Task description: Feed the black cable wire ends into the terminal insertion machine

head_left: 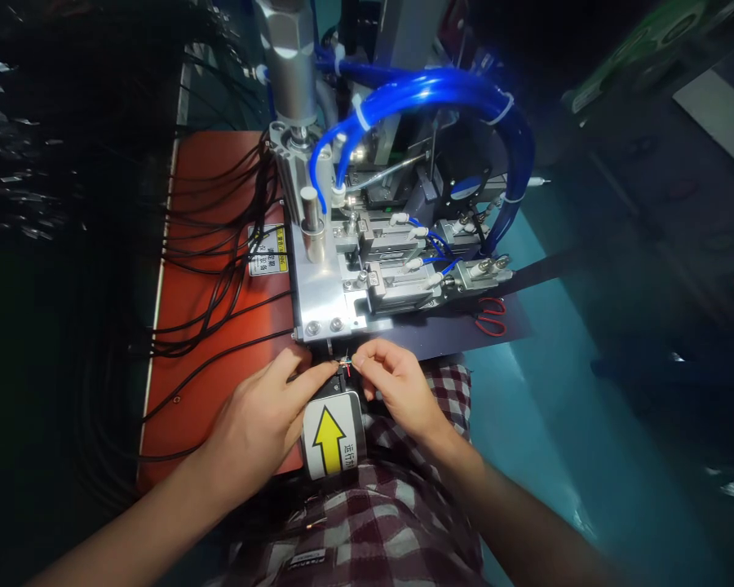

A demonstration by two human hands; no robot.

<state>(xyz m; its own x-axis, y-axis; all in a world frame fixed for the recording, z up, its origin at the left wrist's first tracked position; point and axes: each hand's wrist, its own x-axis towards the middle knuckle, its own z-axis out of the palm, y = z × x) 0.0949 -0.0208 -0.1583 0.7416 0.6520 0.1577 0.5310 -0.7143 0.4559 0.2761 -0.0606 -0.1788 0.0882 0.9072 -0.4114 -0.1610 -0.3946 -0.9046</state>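
My left hand [267,408] is closed, its thumb tip pressed at a small black fixture [338,379] at the front of the machine. Between the two hands' fingertips show fine coloured wires [346,361], with a bit of red and white; their ends are too small to make out. From the right, my right hand [397,381] pinches the same wires between thumb and forefinger. Just below the fixture is a white label plate [333,436] with a yellow arrow. Behind the fingers stands the machine's metal plate [324,302].
Several pneumatic cylinders [404,281] and a thick loop of blue air hoses [440,90] rise behind. Black cables [220,285] run across the orange-red table [208,408] at left. Red-handled scissors [490,316] lie to the right. A checked garment [391,522] covers my lap.
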